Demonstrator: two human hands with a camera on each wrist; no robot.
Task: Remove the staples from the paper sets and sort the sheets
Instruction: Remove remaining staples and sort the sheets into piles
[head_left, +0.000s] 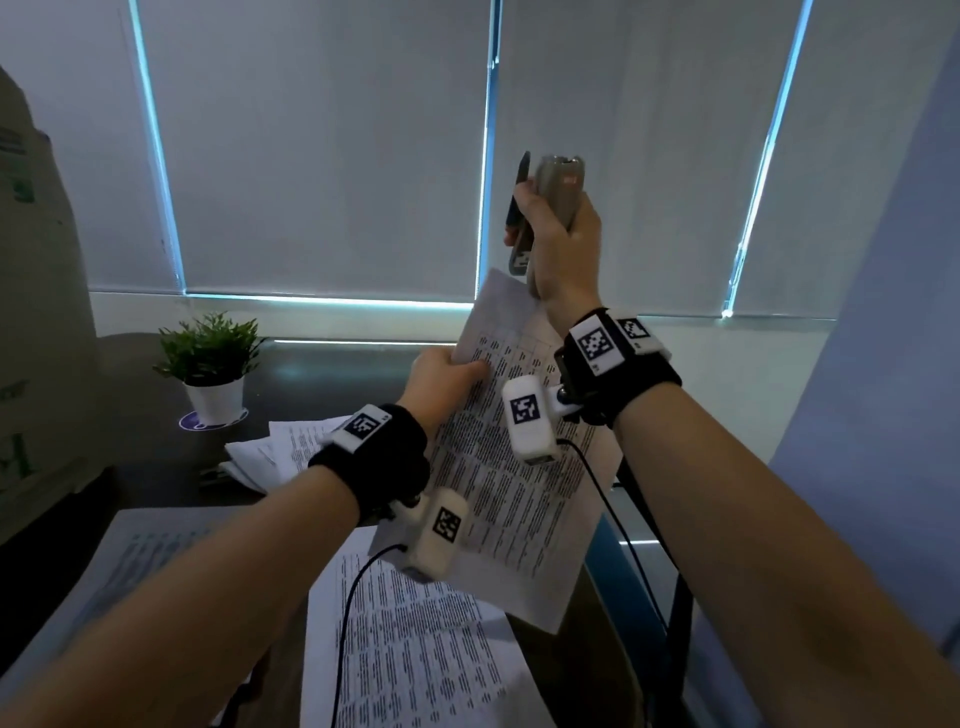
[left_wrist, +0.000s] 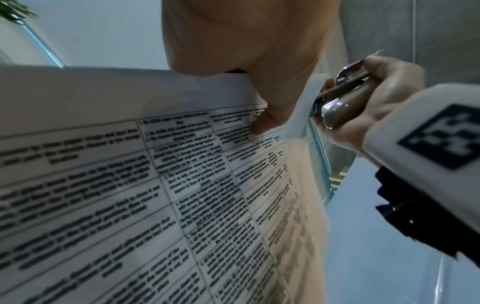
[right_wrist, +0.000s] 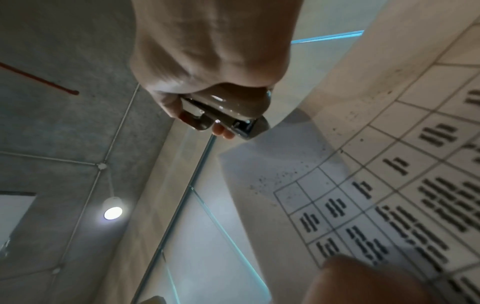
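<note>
A: From the head view we see the left hand (head_left: 441, 382) pinching the printed paper set (head_left: 511, 467) at its left edge, thumb on the front, sheets raised off the desk (head_left: 171, 483).

B: Agreed. The left wrist view adds that the thumb (left_wrist: 267, 121) lies on the table grid near the top corner. We cannot see the fingers behind the sheets.

A: The right hand (head_left: 563, 244) is wrapped round a grey stapler (head_left: 553, 202), held upright above the set's top corner. The black part beside it we cannot name.

B: The right wrist view shows the stapler's metal end (right_wrist: 244, 127) poking below the fist, just beside the paper's corner. Touching or apart, we cannot tell.

A: Only the head view shows loose printed sheets (head_left: 415, 649) on the desk, more sheets (head_left: 280, 449) behind, and a potted plant (head_left: 213, 364).

B: Only the right wrist view shows a ceiling lamp (right_wrist: 113, 211).
</note>
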